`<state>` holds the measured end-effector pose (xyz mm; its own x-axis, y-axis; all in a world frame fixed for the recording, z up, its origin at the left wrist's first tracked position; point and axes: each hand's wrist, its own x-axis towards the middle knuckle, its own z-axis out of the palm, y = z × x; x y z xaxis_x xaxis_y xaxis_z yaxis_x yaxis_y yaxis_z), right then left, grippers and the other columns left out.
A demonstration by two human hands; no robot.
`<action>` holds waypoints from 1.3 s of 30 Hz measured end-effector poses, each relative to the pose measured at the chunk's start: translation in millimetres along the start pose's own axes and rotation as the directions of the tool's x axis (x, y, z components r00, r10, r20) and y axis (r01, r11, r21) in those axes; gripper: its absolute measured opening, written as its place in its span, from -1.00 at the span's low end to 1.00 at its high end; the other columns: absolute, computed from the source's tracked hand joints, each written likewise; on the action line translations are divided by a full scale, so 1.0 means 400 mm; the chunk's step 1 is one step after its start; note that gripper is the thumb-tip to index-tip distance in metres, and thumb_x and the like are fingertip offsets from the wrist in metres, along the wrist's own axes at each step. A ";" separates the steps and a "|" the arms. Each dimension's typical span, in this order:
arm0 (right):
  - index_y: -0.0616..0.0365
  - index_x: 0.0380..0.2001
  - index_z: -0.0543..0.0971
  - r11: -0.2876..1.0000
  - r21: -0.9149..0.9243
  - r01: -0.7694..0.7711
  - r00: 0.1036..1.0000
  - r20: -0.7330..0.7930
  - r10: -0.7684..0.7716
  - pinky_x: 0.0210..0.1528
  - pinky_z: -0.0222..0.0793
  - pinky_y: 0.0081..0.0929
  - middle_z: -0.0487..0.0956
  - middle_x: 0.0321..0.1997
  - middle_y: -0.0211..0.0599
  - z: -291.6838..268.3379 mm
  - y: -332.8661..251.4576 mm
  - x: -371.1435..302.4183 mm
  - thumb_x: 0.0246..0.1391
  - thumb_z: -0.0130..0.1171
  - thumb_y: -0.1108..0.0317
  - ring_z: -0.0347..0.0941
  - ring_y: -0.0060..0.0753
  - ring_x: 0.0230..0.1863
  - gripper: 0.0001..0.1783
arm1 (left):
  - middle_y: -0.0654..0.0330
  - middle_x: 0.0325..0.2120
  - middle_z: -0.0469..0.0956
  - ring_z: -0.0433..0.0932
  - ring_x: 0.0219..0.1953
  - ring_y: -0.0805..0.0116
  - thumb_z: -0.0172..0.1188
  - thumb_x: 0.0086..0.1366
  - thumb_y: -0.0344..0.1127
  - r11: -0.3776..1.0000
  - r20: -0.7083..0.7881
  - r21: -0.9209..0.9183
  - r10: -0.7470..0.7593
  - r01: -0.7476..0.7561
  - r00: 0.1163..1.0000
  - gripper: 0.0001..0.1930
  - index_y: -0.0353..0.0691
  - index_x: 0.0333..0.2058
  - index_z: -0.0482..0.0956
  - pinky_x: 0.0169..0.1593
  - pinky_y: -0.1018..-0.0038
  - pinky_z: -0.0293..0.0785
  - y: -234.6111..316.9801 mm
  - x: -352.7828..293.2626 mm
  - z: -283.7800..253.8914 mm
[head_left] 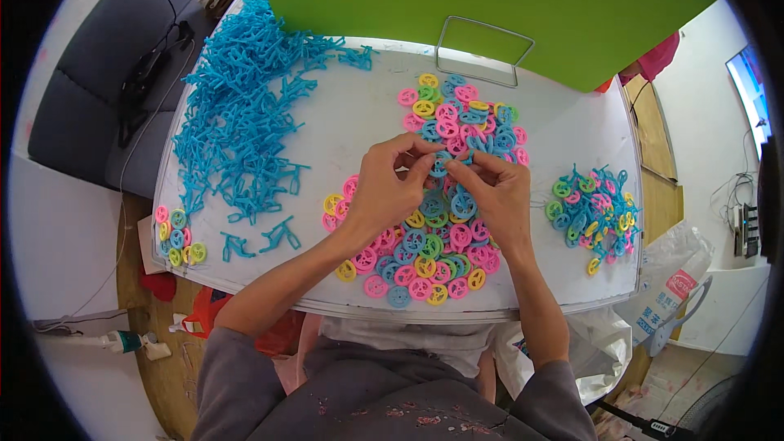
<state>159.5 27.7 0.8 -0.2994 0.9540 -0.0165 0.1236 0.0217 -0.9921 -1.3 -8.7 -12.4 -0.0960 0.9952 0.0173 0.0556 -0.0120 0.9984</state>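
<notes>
Above the middle of the white table, my left hand [390, 186] pinches a small blue plastic wheel [439, 163] from the left. My right hand [500, 196] grips it from the right, and the fingertips nearly meet. Whether another small part is between the fingers is hidden. Under and around both hands spreads a pile of pink, yellow, green and blue spoked wheels [420, 265]. To the left lies a large heap of blue Y-shaped plastic pieces [245, 106]. A smaller pile of blue pieces with coloured wheels on them [600, 208] sits at the right.
A big green panel [490, 0] stands along the far side, with a bent metal wire frame [485, 51] before it. Several wheels [178, 237] lie at the table's left corner, near two loose blue pieces [279, 233]. The white table [563, 126] has a near edge close to my body.
</notes>
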 end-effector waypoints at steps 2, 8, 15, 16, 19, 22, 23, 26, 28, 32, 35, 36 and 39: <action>0.30 -0.37 0.64 1.000 -0.003 -0.016 1.000 -0.026 0.016 -0.48 0.21 -0.77 0.54 -0.57 -0.52 0.005 -0.001 -0.003 0.01 0.30 0.41 0.33 -0.83 -0.51 -0.84 | 0.16 -0.40 0.58 0.55 -0.36 0.50 0.03 0.31 -0.51 0.999 0.001 -0.028 -0.029 0.029 1.000 -0.84 -0.39 -0.19 0.53 -0.27 0.55 0.56 0.000 -0.003 0.006; 0.30 -0.38 0.64 0.997 -0.065 -0.051 0.997 -0.056 0.047 -0.50 0.22 -0.79 0.55 -0.59 -0.50 0.002 0.000 0.000 0.00 0.30 0.40 0.35 -0.83 -0.52 -0.84 | 0.12 -0.36 0.57 0.58 -0.30 0.46 0.00 0.33 -0.49 0.984 -0.027 -0.175 -0.038 0.033 0.999 -0.85 -0.41 -0.18 0.49 -0.16 0.51 0.60 -0.008 -0.009 0.014; 0.28 -0.30 0.63 0.978 -0.117 0.173 0.985 0.021 -0.172 -0.37 0.37 -0.72 0.62 -0.45 -0.37 -0.011 0.032 0.011 0.00 0.23 0.57 0.46 -0.71 -0.44 -0.85 | 0.14 -0.31 0.54 0.57 -0.28 0.46 -0.01 0.32 -0.53 0.997 0.045 -0.050 -0.049 0.052 0.998 -0.86 -0.37 -0.18 0.47 -0.15 0.53 0.59 0.004 0.013 -0.007; 0.28 -0.30 0.63 0.977 -0.117 0.176 0.984 0.022 -0.175 -0.37 0.37 -0.72 0.62 -0.45 -0.37 -0.010 0.028 0.008 0.00 0.23 0.57 0.46 -0.71 -0.44 -0.85 | 0.14 -0.31 0.54 0.57 -0.27 0.45 -0.02 0.32 -0.55 0.993 0.051 -0.111 -0.026 0.032 0.998 -0.86 -0.36 -0.19 0.48 -0.14 0.52 0.58 0.002 0.014 -0.009; 0.29 -0.26 0.62 0.915 -0.215 0.341 0.939 0.027 -0.344 -0.31 0.40 -0.68 0.63 -0.34 -0.32 -0.011 0.021 0.001 0.01 0.18 0.62 0.50 -0.64 -0.37 -0.82 | 0.14 -0.30 0.53 0.56 -0.23 0.44 -0.04 0.31 -0.58 0.974 0.061 -0.212 -0.068 0.079 0.996 -0.87 -0.37 -0.20 0.46 -0.11 0.50 0.57 0.018 0.012 -0.014; 0.29 -0.22 0.60 0.910 -0.203 0.363 0.932 0.070 -0.356 -0.29 0.43 -0.67 0.63 -0.29 -0.31 -0.019 0.021 0.003 0.03 0.13 0.66 0.53 -0.61 -0.32 -0.77 | 0.15 -0.28 0.53 0.55 -0.19 0.42 -0.03 0.29 -0.60 0.985 0.038 -0.153 0.090 -0.083 0.995 -0.87 -0.38 -0.20 0.44 -0.06 0.46 0.55 0.016 0.011 -0.014; 0.27 -0.16 0.58 0.939 -0.121 0.321 0.947 0.048 -0.317 -0.27 0.44 -0.67 0.63 -0.29 -0.29 -0.017 0.019 0.002 0.03 0.12 0.68 0.53 -0.59 -0.29 -0.72 | 0.15 -0.28 0.53 0.55 -0.19 0.42 -0.03 0.29 -0.60 0.985 0.039 -0.153 0.091 -0.085 0.995 -0.87 -0.38 -0.20 0.44 -0.06 0.46 0.55 0.020 0.007 -0.012; 0.26 -0.05 0.51 0.972 -0.013 0.233 0.972 0.026 -0.232 -0.24 0.47 -0.64 0.62 -0.27 -0.25 -0.015 -0.006 -0.002 0.03 0.10 0.70 0.55 -0.55 -0.25 -0.63 | 0.14 -0.27 0.52 0.54 -0.15 0.39 -0.02 0.27 -0.63 0.967 -0.014 -0.064 0.246 -0.246 0.969 -0.85 -0.39 -0.19 0.42 -0.02 0.44 0.54 0.034 -0.003 -0.002; 0.25 -0.01 0.47 0.982 0.012 0.188 0.982 0.024 -0.188 -0.23 0.49 -0.62 0.62 -0.26 -0.23 -0.016 -0.010 -0.001 0.03 0.10 0.70 0.55 -0.53 -0.22 -0.59 | 0.12 -0.26 0.52 0.54 -0.15 0.37 0.03 0.24 -0.65 0.959 -0.044 -0.128 0.249 -0.253 0.967 -0.85 -0.41 -0.21 0.44 -0.02 0.45 0.52 0.036 -0.005 0.000; 0.26 0.00 0.44 0.961 -0.006 0.275 0.961 0.019 -0.275 -0.20 0.52 -0.58 0.62 -0.25 -0.21 -0.025 -0.001 0.004 0.01 0.10 0.69 0.57 -0.47 -0.20 -0.57 | 0.12 -0.26 0.52 0.55 -0.15 0.37 0.09 0.20 -0.64 0.951 -0.048 -0.187 0.241 -0.245 0.969 -0.85 -0.38 -0.23 0.46 -0.07 0.47 0.53 0.042 -0.004 0.010; 0.29 -0.06 0.48 0.950 -0.068 0.303 0.952 0.068 -0.299 -0.20 0.51 -0.57 0.62 -0.25 -0.20 -0.028 0.004 0.004 0.02 0.09 0.68 0.57 -0.47 -0.19 -0.64 | 0.14 -0.25 0.52 0.54 -0.14 0.38 0.16 0.15 -0.63 0.969 -0.049 -0.045 0.241 -0.243 0.969 -0.82 -0.36 -0.24 0.49 -0.11 0.46 0.54 0.020 -0.003 -0.004; 0.31 -0.10 0.50 0.949 -0.068 0.309 0.950 0.076 -0.304 -0.20 0.49 -0.58 0.62 -0.26 -0.20 -0.027 0.005 0.003 0.02 0.09 0.67 0.57 -0.48 -0.19 -0.69 | 0.15 -0.26 0.51 0.54 -0.15 0.38 0.16 0.16 -0.61 0.962 -0.026 -0.008 0.273 -0.273 0.962 -0.82 -0.33 -0.23 0.50 -0.15 0.46 0.55 0.016 0.000 -0.005; 0.34 -0.19 0.55 0.890 -0.317 0.327 0.945 0.104 -0.310 -0.22 0.45 -0.62 0.61 -0.28 -0.26 -0.084 -0.046 -0.007 0.06 0.09 0.63 0.54 -0.55 -0.23 -0.79 | 0.16 -0.29 0.51 0.55 -0.18 0.31 0.17 0.15 -0.59 0.938 -0.048 0.134 0.329 -0.320 0.943 -0.80 -0.29 -0.22 0.53 -0.20 0.41 0.53 0.035 0.016 -0.031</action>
<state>189.8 34.7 23.1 -0.4200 0.8637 0.2787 0.3121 0.4258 -0.8493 -13.4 -3.6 2.3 -0.1196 0.9300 0.3475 0.2165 -0.3172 0.9233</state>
